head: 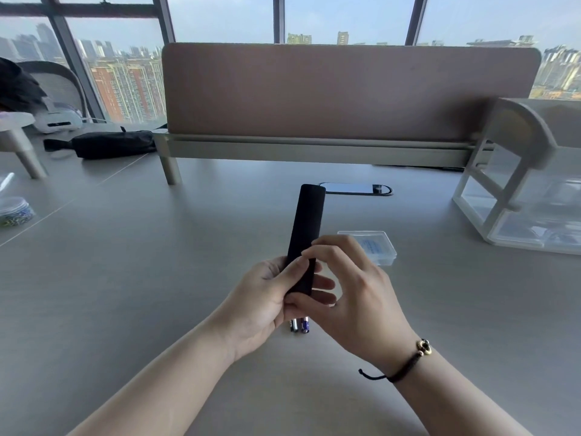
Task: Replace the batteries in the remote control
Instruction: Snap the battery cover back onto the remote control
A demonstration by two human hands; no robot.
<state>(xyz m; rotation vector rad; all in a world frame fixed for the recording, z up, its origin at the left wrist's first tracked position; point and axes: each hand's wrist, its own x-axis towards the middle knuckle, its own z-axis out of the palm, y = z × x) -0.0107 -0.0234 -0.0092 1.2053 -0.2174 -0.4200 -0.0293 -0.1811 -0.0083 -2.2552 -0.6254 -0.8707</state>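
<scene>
A long black remote control (306, 225) is held above the table, its far end pointing away from me. My left hand (264, 303) grips its near end from the left and below. My right hand (355, 294) holds the same end from the right, thumb and forefinger pressed on its top face. Two batteries (299, 324) lie side by side on the table (125, 262) just under my hands, only their near ends showing. A clear plastic battery case (377, 247) lies to the right, partly hidden behind my right hand.
A dark phone (355, 188) lies flat beyond the remote. A desk divider on legs (314, 89) stands across the back. A white shelf with clear drawers (528, 196) is at the right. A black pouch (113, 144) and a jar (14, 210) sit at the left.
</scene>
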